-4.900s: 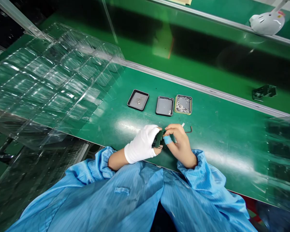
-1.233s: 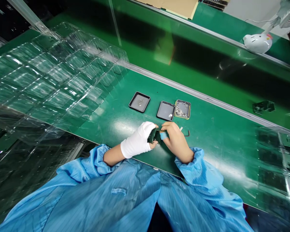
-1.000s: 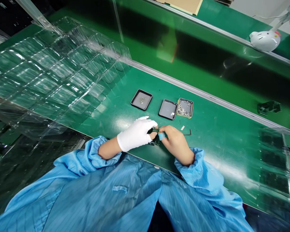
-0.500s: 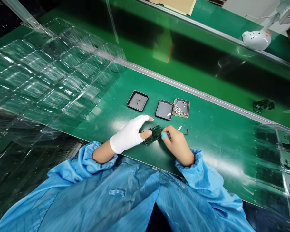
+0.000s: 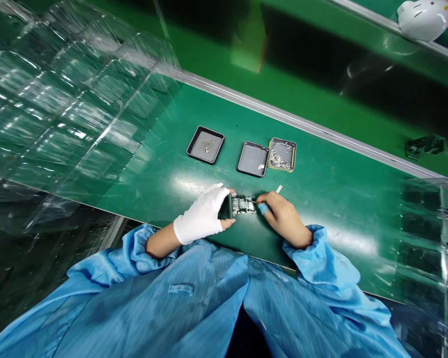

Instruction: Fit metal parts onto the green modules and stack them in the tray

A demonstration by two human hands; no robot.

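Observation:
My left hand (image 5: pixel 203 214), in a white glove with bare fingertips, grips a small dark-green circuit board assembly (image 5: pixel 242 204) between thumb and fingers. The assembly is tilted up, and silvery metal parts on its side show. My right hand (image 5: pixel 283 216), bare with a blue wrap on one finger, is closed at the assembly's right end. A thin tool (image 5: pixel 255 202) sticks out of its pinch towards the metal parts; most of it is hidden by the fingers. Just above the right hand, a small white perforated strip (image 5: pixel 279 189) lies on the table.
Beyond the hands stand a black-rimmed tray (image 5: pixel 221 145) with a few small metal pieces, a second tray (image 5: pixel 248 171) and a yellowish-edged tray (image 5: pixel 294 154) of metal parts. Clear plastic trays (image 5: pixel 78 114) are at left, more (image 5: pixel 421 233) at right. A metal rail (image 5: pixel 302 128) crosses behind.
The assembly has been turned so its metal side shows, with the left hand's grip now around its edge. My right hand has shifted right. The L-shaped tool no longer shows on the table.

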